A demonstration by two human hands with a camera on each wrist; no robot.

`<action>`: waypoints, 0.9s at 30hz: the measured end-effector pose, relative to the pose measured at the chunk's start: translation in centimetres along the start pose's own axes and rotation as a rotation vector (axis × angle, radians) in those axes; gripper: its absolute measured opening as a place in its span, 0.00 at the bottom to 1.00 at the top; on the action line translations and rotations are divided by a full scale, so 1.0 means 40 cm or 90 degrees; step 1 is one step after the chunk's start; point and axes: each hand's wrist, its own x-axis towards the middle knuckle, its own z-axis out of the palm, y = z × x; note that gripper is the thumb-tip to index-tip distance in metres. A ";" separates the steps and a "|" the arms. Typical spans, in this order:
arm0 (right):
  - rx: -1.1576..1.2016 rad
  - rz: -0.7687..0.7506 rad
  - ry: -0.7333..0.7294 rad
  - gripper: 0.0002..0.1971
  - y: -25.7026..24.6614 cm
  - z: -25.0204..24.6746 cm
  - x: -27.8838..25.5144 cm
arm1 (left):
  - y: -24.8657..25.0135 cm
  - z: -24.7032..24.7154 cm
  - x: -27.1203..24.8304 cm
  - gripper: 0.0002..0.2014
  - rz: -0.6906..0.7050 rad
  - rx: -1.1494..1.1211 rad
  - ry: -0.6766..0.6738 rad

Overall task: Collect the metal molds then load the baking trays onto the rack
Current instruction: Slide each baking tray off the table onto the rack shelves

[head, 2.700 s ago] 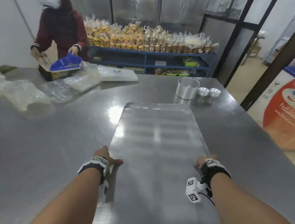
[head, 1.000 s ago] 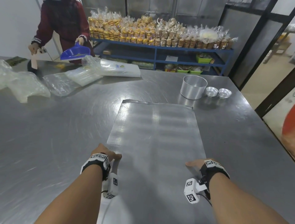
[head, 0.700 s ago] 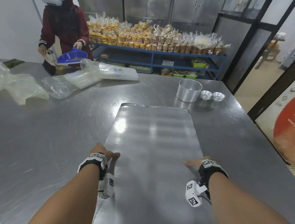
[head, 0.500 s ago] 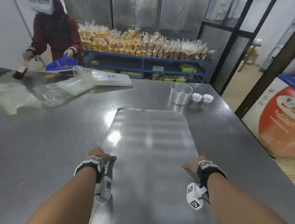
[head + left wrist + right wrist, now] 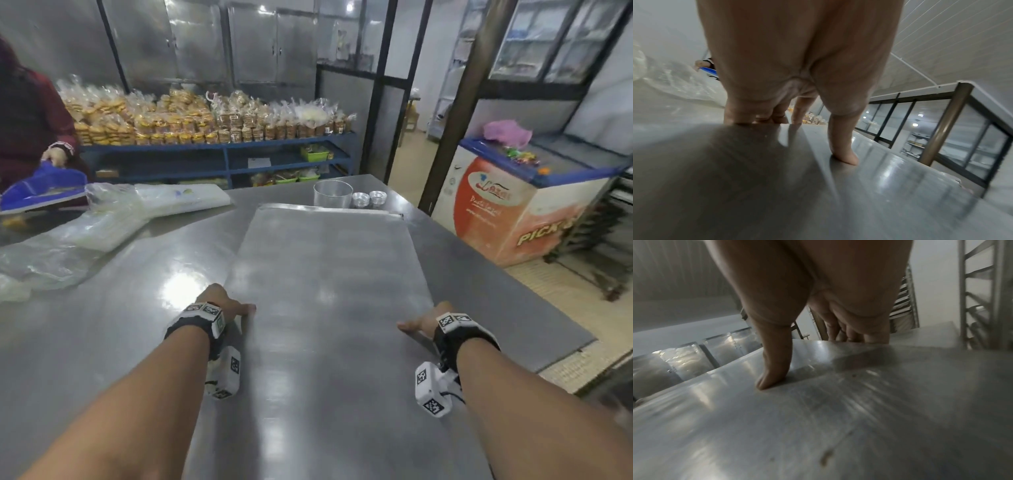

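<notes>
A large flat metal baking tray (image 5: 325,274) is held level above the steel table (image 5: 102,325). My left hand (image 5: 226,305) grips its left edge and my right hand (image 5: 421,320) grips its right edge. In the left wrist view the thumb (image 5: 842,146) presses on top of the tray (image 5: 900,194) while the fingers curl under its edge. The right wrist view shows the same hold, with the thumb (image 5: 774,363) on top. A round metal tin (image 5: 333,193) and two small fluted molds (image 5: 368,198) stand on the table beyond the tray's far edge.
A tray rack (image 5: 596,233) stands on the floor at the far right, behind a chest freezer (image 5: 513,205). Plastic bags (image 5: 85,233) lie on the table's left side. A person with a blue scoop (image 5: 41,192) stands at the far left. Shelves of packed goods (image 5: 205,123) line the back.
The tray has come up off the table in both hands. The view has turned right, so the freezer and the rack now show. Both hands keep the same grip.
</notes>
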 end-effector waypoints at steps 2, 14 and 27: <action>0.028 0.011 0.013 0.44 0.038 -0.011 -0.044 | 0.020 -0.011 -0.011 0.29 0.031 0.008 -0.013; 0.166 0.130 0.148 0.35 0.317 -0.171 -0.336 | 0.203 0.090 -0.197 0.35 0.201 0.092 -0.066; 0.208 0.269 0.246 0.45 0.711 -0.341 -0.662 | 0.371 0.220 -0.588 0.28 0.406 0.093 -0.165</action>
